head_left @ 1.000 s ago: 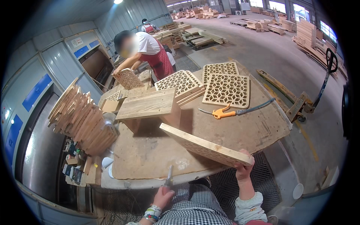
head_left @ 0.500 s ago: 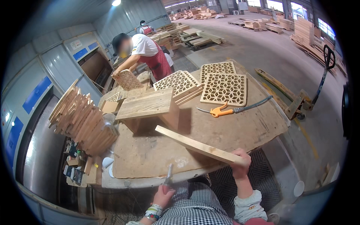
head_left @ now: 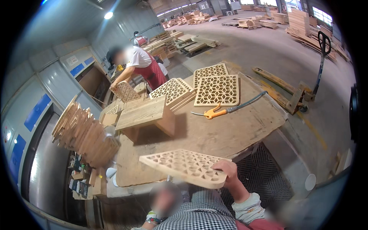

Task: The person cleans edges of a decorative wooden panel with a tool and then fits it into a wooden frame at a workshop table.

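Clearly the right hand [head_left: 227, 171] is closed around the carved lattice panel's [head_left: 184, 166] edge, above the workbench [head_left: 230, 130]

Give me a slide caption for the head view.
Right hand holds a carved lattice panel over the workbench.

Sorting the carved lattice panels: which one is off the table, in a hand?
The lattice panel nearest the camera, gripped by the right hand at its edge; the others lie stacked on the far side of the table.
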### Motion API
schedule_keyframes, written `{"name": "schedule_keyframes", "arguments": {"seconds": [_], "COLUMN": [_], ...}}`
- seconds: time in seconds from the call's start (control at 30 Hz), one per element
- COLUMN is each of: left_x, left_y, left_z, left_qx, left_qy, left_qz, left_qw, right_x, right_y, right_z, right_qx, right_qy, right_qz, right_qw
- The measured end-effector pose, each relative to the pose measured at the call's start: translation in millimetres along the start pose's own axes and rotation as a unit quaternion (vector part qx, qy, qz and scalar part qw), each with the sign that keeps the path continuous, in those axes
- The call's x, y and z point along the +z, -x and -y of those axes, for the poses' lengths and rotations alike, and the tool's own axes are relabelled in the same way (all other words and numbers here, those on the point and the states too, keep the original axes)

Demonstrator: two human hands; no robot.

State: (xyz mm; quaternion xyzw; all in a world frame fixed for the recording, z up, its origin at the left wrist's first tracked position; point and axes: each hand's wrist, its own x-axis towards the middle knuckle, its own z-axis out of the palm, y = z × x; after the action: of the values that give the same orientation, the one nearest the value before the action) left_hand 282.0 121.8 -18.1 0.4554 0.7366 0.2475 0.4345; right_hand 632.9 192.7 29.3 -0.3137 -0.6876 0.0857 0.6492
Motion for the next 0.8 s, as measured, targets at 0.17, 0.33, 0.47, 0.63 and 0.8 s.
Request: {"name": "schedule_keyframes", "arguments": {"seconds": [0.17,0.33,0.47,0.63,0.8], "left_x": [-7.9,-62.3,-100.2,-124.4,-155.1], "left_y": [16.4,-24.4,-9.8,39.3,48.7], "left_z": [-3.0,132.0,150.4,71.2,101.5], "left_qx": [-0.003,0.175,0.192,0.170,0.235], "left_qy": [0.064,-0.042,-0.050,-0.115,-0.096], "left_qz": [0.011,-0.039,-0.129,-0.228,-0.248], "left_qw": [0.998,0.983,0.972,0.952,0.935], "right_x": [-3.2,1.6,1.6,-2.3,0.3], "right_y": [7.4,10.1,11.4,14.2,11.2], "right_z": [16.7,24.7,20.2,14.4,19.9], "right_qx": [-0.022,-0.034,-0.037,-0.037,-0.028], "right_qy": [-0.007,-0.019,-0.030,-0.017,-0.039], "right_qz": [0.048,0.055,0.056,0.056,0.053], "right_qw": [0.999,0.998,0.997,0.998,0.997]}}
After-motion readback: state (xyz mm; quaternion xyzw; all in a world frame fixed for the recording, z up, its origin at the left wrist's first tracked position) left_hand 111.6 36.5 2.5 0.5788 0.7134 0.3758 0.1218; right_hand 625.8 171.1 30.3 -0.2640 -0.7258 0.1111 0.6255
